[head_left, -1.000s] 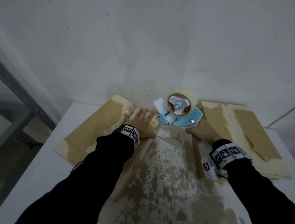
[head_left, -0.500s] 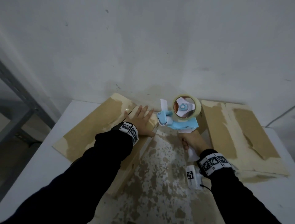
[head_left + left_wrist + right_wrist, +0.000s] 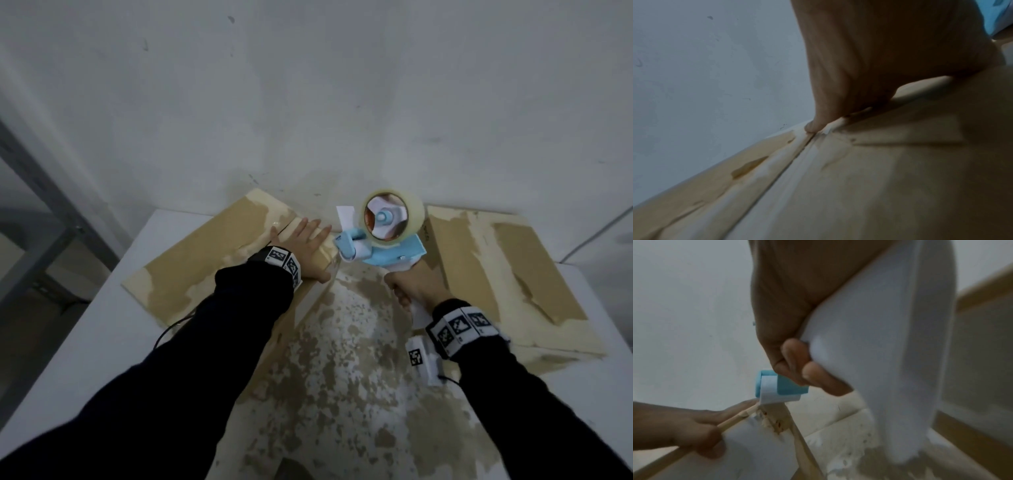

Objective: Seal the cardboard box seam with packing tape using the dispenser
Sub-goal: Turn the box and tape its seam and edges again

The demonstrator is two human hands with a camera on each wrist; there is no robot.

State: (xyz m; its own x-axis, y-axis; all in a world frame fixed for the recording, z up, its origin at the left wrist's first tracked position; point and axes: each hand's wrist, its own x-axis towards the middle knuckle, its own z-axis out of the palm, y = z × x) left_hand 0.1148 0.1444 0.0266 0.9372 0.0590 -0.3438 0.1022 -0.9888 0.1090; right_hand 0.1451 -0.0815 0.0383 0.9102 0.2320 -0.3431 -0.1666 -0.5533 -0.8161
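An open cardboard box [image 3: 342,342] with a worn, patchy inside lies before me, its flaps folded outward. My left hand [image 3: 305,246] lies flat with straight fingers on the left flap [image 3: 205,263] at its far corner, thumb along the fold. In the left wrist view its fingertips [image 3: 812,128] touch a crease in the flap [image 3: 879,178]. My right hand [image 3: 411,287] grips the white handle [image 3: 879,337] of the blue tape dispenser [image 3: 390,250]. The dispenser stands upright over the box's far end, clear tape roll [image 3: 411,219] on top. Its blue front [image 3: 777,384] sits just beside the left hand [image 3: 684,426].
The box rests on a white table [image 3: 85,342] pushed against a grey wall [image 3: 308,102]. The right flap [image 3: 496,260] lies spread out flat. A metal frame [image 3: 41,205] stands at the left, and a cable [image 3: 599,233] runs at the far right.
My right hand carried the dispenser left, from the right wall to the far middle of the box, and turned it upright. The left hand stayed on the flap.
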